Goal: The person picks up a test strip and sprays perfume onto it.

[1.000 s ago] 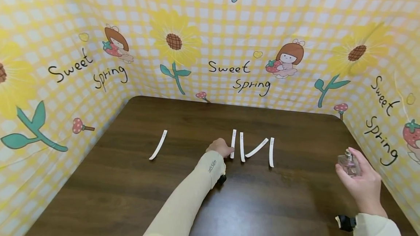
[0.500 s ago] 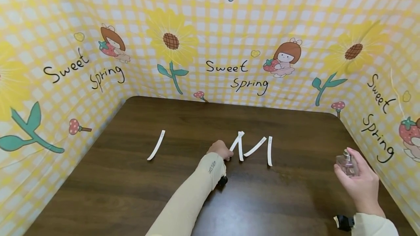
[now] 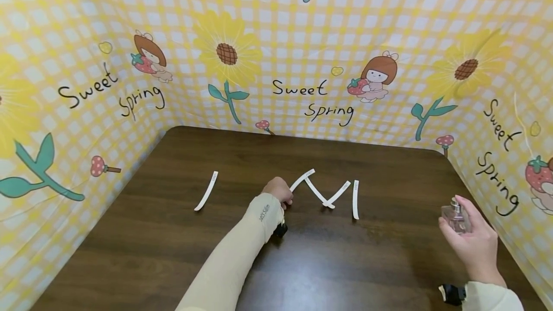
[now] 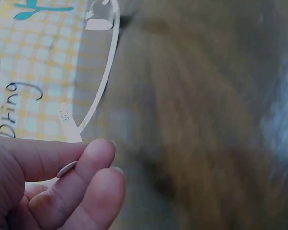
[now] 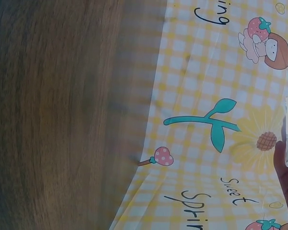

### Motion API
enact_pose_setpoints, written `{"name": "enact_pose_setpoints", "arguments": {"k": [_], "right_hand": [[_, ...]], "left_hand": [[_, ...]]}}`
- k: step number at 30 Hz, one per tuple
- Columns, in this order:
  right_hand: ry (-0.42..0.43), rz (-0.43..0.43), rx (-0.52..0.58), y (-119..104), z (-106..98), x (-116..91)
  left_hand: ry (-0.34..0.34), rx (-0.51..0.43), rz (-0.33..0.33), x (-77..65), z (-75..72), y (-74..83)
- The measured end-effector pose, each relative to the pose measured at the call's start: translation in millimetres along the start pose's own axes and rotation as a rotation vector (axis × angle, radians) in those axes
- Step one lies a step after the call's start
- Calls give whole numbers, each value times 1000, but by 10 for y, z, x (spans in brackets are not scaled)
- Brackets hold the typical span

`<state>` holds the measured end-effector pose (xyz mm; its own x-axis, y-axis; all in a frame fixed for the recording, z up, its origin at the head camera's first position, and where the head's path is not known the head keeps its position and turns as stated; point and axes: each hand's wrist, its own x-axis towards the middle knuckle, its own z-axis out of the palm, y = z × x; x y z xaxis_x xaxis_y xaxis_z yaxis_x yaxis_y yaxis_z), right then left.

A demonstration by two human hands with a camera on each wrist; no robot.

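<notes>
A person's left hand [image 3: 278, 191] pinching the near end of one slim white paper strip [image 3: 301, 178] mid-table, three similar white strips [image 3: 355, 199] to its right, another [image 3: 206, 191] to its left, right hand [image 3: 477, 244] grasping a small clear glass spray bottle [image 3: 458, 219] at the right, dark brown wood-grain table [image 3: 367, 263] below.
</notes>
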<state>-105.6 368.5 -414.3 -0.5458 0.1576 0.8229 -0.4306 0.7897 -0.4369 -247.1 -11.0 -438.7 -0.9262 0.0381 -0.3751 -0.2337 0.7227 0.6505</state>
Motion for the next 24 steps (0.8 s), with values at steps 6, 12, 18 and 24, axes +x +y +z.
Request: {"name": "enact_pose_setpoints", "arguments": {"k": [6,12,18,24], "right_hand": [[8,-6,-6,32,73,-2],[-51,19,-14,-34,140,-2],[-132,-9,-21,-135,283,17],[-174,-43,-51,-192,395,30]], "left_hand": [[-43,-100,-4,-11,-111,-80],[-120,-215,29,-156,-173,-167],[-188,-282,23,-243,-324,-217],[-204,-267,27,-272,-479,-221]]}}
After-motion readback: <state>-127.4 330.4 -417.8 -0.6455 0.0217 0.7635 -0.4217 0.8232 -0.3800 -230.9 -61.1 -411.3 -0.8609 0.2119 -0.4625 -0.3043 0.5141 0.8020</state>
